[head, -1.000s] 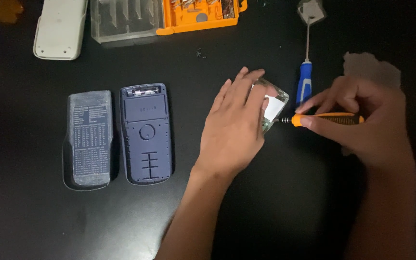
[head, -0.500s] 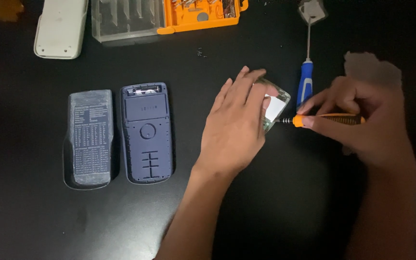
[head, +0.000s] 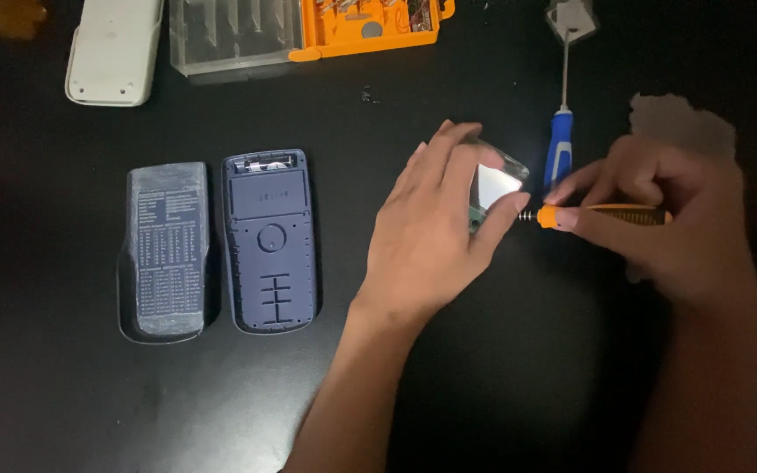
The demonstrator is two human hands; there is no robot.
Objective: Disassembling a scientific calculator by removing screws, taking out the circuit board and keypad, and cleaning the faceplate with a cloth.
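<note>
Electronics repair spot, prob. hobby bench: black matte table point(head: 501, 368), orange-and-clear plastic bit case point(head: 308, 31), opened dark-blue plastic device shell point(head: 271, 241).

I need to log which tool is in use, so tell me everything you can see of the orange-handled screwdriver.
The orange-handled screwdriver is a slim precision driver with an orange, seemingly textured grip, an orange collar and a short dark metal tip. It lies roughly level, tip pointing left. The right hand pinches it, fingers wrapped over the handle. Its tip meets the edge of a small shiny glass-like part that the left hand covers and steadies. Whether the tip sits in a screw is hidden.
</note>
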